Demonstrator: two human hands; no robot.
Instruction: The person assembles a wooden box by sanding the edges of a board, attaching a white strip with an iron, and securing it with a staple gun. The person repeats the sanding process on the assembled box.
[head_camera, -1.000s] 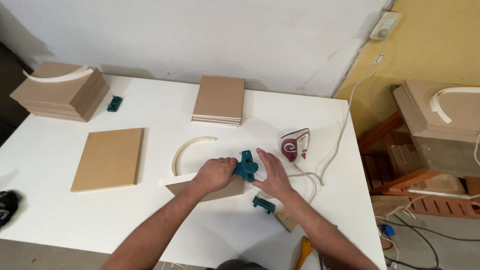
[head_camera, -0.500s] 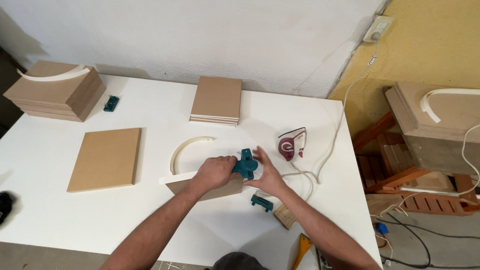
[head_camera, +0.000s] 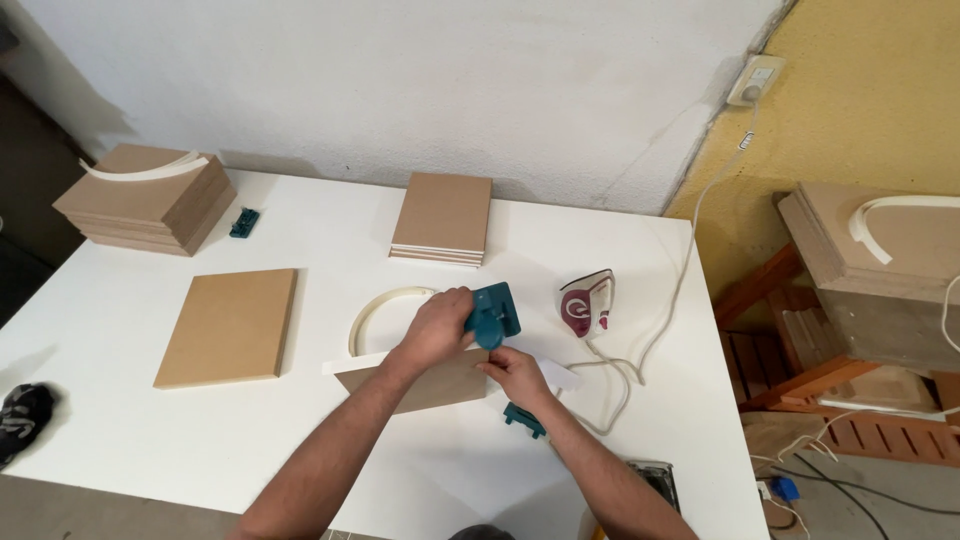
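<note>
My left hand grips a teal hand tool that sits on the top edge of a brown board held upright on the white table. My right hand presses against the board's right end, fingers at a white edge strip that sticks out there. A second small teal tool lies on the table just below my right wrist. A curl of white edge strip lies behind the board.
A red and white clothes iron stands to the right, its cord running to a wall socket. A flat brown board lies at left. Board stacks sit at back middle and far left. Another teal tool lies by the left stack.
The teal tool and my left hand have slid slightly right along the board's top edge. My right hand has shifted down to the board's right end.
</note>
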